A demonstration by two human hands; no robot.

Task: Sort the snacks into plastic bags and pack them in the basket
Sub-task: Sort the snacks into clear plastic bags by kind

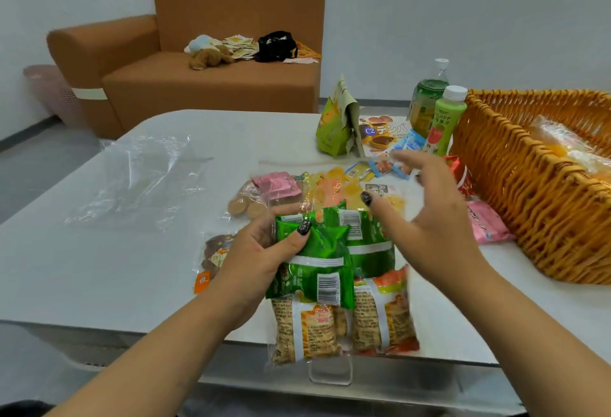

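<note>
My left hand (264,248) pinches the light, crinkly, slippery green snack packets (325,251) by their top edge, right hand (426,215) spread empty above.

counter (99,267): white, glossy | left: clear bags (139,178) | middle: loose snacks (330,185), cookie packs (344,320) at near edge | far: green pouch (332,129), two bottles (436,109) | right: basket (529,191), pink packet (487,223) just beside it
</note>
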